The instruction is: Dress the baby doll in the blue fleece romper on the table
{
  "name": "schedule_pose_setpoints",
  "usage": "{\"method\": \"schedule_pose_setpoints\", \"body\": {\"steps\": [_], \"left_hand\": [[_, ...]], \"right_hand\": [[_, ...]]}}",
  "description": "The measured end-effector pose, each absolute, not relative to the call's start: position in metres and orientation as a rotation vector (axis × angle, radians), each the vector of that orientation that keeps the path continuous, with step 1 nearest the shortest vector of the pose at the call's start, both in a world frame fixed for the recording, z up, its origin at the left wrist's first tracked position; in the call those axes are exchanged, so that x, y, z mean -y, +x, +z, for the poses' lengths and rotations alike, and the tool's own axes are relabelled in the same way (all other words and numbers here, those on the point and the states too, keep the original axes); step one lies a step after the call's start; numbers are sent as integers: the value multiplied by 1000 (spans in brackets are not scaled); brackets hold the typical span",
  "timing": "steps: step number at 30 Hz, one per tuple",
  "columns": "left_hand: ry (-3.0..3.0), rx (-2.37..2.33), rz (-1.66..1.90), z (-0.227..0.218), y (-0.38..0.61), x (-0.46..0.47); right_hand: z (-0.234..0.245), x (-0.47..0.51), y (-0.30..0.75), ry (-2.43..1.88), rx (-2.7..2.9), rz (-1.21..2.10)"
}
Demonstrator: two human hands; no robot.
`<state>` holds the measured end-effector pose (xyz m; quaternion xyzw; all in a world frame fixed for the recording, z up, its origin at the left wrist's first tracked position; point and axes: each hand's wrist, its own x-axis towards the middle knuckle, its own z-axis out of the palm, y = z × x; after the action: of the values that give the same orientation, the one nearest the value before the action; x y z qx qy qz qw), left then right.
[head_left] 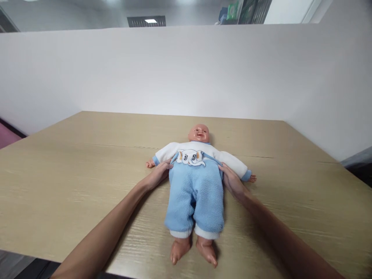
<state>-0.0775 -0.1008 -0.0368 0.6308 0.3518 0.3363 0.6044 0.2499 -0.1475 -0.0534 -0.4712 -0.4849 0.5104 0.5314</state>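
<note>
A baby doll (200, 133) lies on its back, head toward the wall and bare feet toward me. It wears a white fleece top (232, 161) with blue cuffs and light blue fleece pants (181, 197) with white hems. An elephant design (190, 157) sits at the waist. My left hand (159, 173) is closed on the waistband's left side, thumb on top. On the opposite side, my right hand (232, 181) pinches the waistband too. The waist edge is pulled outward toward both hands. Fingers under the fabric are partly hidden.
The doll rests on a wide wooden table (87, 162) with a seam across it. A white partition wall (180, 69) rises behind the far edge. Dark items show beyond the right edge, and something pink (8, 135) at the far left.
</note>
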Motion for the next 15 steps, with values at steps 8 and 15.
{"method": "schedule_pose_setpoints", "body": {"steps": [8,15], "left_hand": [[1612,-844,651,-25,-101,91],[1675,-615,489,-15,-108,90]], "right_hand": [[-30,150,289,-1184,1590,1290],[-22,158,284,-1061,1743,1262]]}}
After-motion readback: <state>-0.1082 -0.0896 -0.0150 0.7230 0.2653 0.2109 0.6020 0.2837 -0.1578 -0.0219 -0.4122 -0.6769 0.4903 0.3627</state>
